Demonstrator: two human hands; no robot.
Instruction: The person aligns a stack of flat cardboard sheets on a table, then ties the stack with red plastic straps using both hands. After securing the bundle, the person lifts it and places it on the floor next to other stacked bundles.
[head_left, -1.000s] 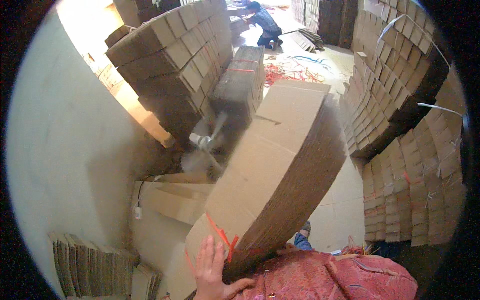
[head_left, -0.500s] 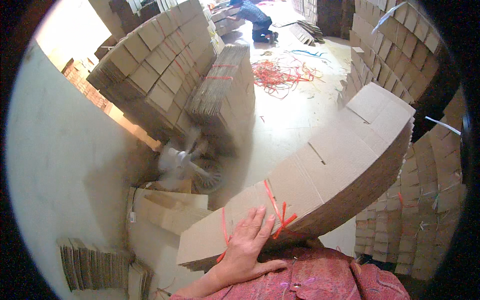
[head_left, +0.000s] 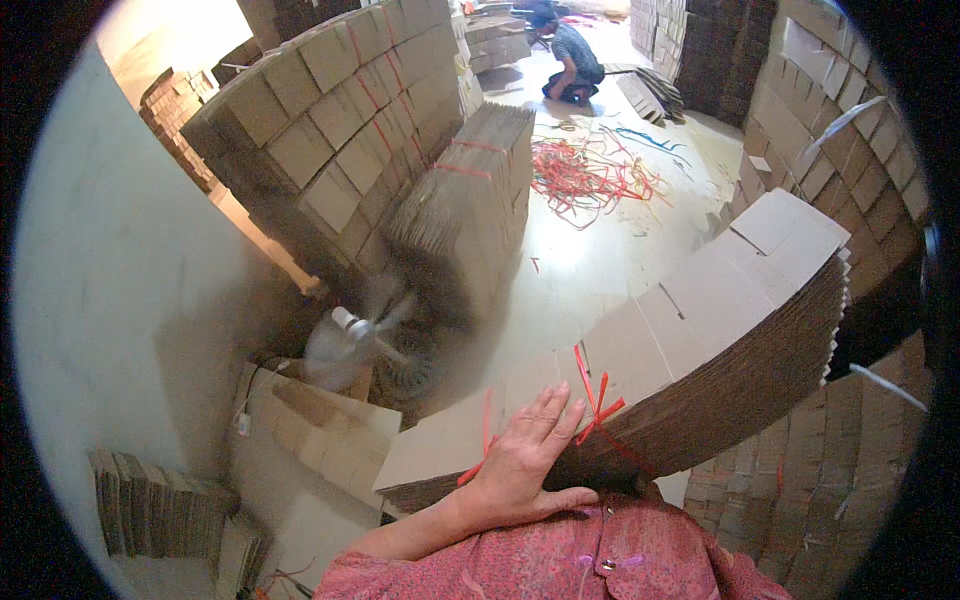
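Against my front I have a long, thick bundle of flattened cardboard sheets (head_left: pixel 690 310), tied with red plastic strapping (head_left: pixel 600 408). It bends in a curve, its far end up toward the right. My left hand (head_left: pixel 530 450) lies flat on the near left part of its top, fingers stretched out beside the knotted strap and thumb pointing right. The bundle and my pink patterned sleeve and top hide my right hand.
A blurred fan (head_left: pixel 360 335) stands by the left wall, near loose cardboard (head_left: pixel 320 430). Tall cardboard stacks (head_left: pixel 330 130) rise on the left and more stacks (head_left: pixel 840 130) on the right. Tangled red strapping (head_left: pixel 590 180) litters the floor; beyond it a person (head_left: pixel 573 65) crouches.
My view has shifted, and the bundle with my left hand on it now appears slightly further right. The far person has gone from leaning over to the left to a more upright crouch.
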